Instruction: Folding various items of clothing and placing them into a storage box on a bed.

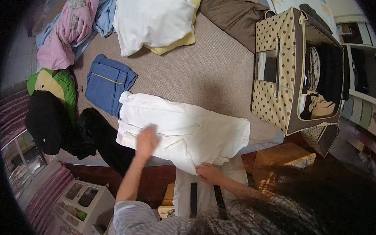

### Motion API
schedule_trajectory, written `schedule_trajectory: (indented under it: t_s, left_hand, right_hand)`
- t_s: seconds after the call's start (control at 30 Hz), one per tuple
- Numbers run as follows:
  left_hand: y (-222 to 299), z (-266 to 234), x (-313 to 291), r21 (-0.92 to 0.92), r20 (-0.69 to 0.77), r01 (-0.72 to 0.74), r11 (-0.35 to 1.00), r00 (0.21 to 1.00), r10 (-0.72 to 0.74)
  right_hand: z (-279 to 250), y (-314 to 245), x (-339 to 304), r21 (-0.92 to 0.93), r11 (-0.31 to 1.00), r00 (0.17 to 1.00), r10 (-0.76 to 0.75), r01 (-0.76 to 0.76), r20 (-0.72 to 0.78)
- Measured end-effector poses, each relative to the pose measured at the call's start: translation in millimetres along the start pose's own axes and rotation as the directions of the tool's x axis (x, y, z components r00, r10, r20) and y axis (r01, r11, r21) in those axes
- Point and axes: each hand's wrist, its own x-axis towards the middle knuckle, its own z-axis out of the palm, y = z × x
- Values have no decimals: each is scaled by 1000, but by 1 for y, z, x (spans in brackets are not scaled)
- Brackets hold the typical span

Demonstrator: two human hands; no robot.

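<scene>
A white garment [179, 118], folded into a long shape, lies across the near edge of the beige surface; its exact kind is hard to tell. Over its left part is my left hand [148, 142], smeared by motion, so its fingers do not show clearly. At the garment's near edge my right hand [209, 174] is closed on the fabric, with the fingers pinching its rim. A folded pair of blue jeans [107, 85] touches the garment's far left corner.
A polka-dot storage box [275, 92] holding folded clothes stands open at the right. White clothing [154, 20] and a brown garment [231, 14] lie at the back. Pink clothing [65, 45], a green item [65, 87] and black clothes [50, 123] are piled at left.
</scene>
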Motion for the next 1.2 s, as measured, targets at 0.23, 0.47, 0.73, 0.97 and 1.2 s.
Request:
schedule_trajectory:
  t_s: [0.23,0.47,0.73,0.97,1.2]
  left_hand:
    - [104,18,-48,-119,456,-419,900,782,425]
    - [84,-2,-45,-76,511,-562,824,688,516]
    - [77,-67,-55,228,720,-533,815,656,228]
    - [68,-106,-23,242,922,-145,959,341,-181]
    - [-29,-85,40,-52,479,415,908,808,-342]
  right_hand:
    - [-41,-24,17,102,995,1000,13,-15,18]
    - [-47,-40,29,142,983,993,113,-114,18]
    - [-22,-60,43,310,934,984,169,-177,51]
    - [-20,-31,31,433,780,889,349,-451,296]
    - [-40,20,50,787,512,631,747,-344,-209]
